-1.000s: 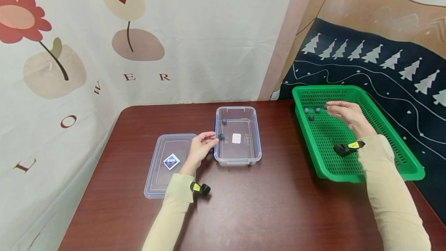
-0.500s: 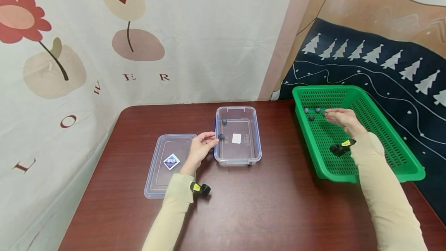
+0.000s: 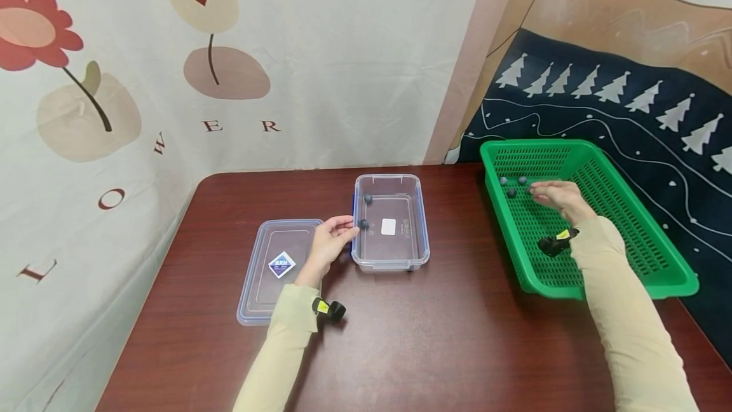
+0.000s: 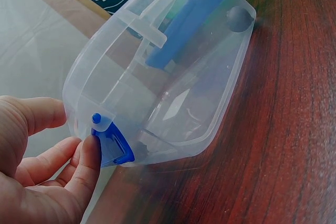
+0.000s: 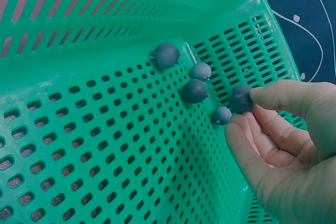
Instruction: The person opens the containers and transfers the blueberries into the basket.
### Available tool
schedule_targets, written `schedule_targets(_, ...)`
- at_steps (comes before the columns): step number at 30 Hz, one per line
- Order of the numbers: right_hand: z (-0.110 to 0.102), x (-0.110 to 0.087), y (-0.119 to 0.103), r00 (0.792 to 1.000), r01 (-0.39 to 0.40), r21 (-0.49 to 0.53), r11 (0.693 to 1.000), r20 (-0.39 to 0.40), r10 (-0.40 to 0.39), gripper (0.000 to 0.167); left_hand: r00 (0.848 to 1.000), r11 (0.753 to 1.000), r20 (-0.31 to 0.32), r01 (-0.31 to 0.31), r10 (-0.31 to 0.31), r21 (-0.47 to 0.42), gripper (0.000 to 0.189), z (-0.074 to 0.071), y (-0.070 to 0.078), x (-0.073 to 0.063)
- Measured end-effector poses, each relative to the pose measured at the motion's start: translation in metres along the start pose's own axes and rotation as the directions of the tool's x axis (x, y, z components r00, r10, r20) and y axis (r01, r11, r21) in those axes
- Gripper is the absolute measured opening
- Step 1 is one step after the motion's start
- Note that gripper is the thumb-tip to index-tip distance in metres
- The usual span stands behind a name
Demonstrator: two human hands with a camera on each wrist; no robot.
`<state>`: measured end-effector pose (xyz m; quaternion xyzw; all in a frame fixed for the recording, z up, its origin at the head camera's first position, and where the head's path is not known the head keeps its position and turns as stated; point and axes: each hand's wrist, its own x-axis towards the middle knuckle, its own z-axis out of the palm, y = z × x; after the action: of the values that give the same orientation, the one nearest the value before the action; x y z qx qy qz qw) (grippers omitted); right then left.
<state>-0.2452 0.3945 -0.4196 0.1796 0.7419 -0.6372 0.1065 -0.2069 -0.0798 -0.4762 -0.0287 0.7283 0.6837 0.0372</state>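
My right hand (image 3: 557,199) is inside the green basket (image 3: 549,294), and in the right wrist view it pinches a blueberry (image 5: 242,99) between thumb and fingers. Several other blueberries (image 5: 165,55) lie in the basket close to those fingertips. On the left, my left hand (image 3: 330,243) holds the side of a clear plastic box (image 3: 400,266). The left wrist view shows its thumb and fingers around the box edge by a blue latch (image 4: 115,148). Inside the box, two blueberries (image 3: 368,199) rest along its left side.
A clear lid (image 3: 260,285) with a blue diamond label lies left of the box, partly under the left forearm. The dark red wooden table (image 3: 434,342) carries everything. Printed cloth (image 3: 343,81) hangs behind it, and a dark blue tree-patterned cloth (image 3: 629,119) is beyond the basket.
My right hand has shifted a little left and nearer within the basket, with its fingers closer to the loose blueberries. The left hand and the box have stayed in place.
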Motion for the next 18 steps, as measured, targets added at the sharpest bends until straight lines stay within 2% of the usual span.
schedule_targets(3, 0.000, -0.001, -0.001, 1.000, -0.010, -0.016, 1.000, -0.009, 0.010, 0.013, 1.000, 1.000, 0.008, 0.010, -0.010, -0.002, 0.034, -0.001, 0.003, -0.001)
schedule_targets(7, 0.002, -0.001, -0.005, 0.999, -0.015, -0.027, 1.000, -0.032, 0.014, 0.021, 1.000, 1.000, 0.013, 0.007, -0.007, 0.014, 0.033, 0.000, 0.019, -0.010)
schedule_targets(10, 0.005, -0.003, -0.011, 0.999, -0.014, 0.008, 1.000, -0.043, 0.014, 0.018, 1.000, 1.000, 0.012, 0.002, -0.002, 0.028, 0.033, 0.001, 0.030, -0.017)
schedule_targets(13, 0.009, -0.006, -0.019, 0.999, 0.001, 0.068, 0.998, -0.035, 0.001, 0.010, 1.000, 0.999, 0.014, 0.000, 0.000, 0.033, 0.034, 0.001, 0.032, -0.019)
schedule_targets(18, 0.016, -0.012, -0.032, 0.998, 0.058, 0.109, 0.992, -0.019, -0.057, 0.023, 1.000, 0.999, 0.012, -0.006, 0.006, 0.035, 0.034, 0.001, 0.032, -0.019)
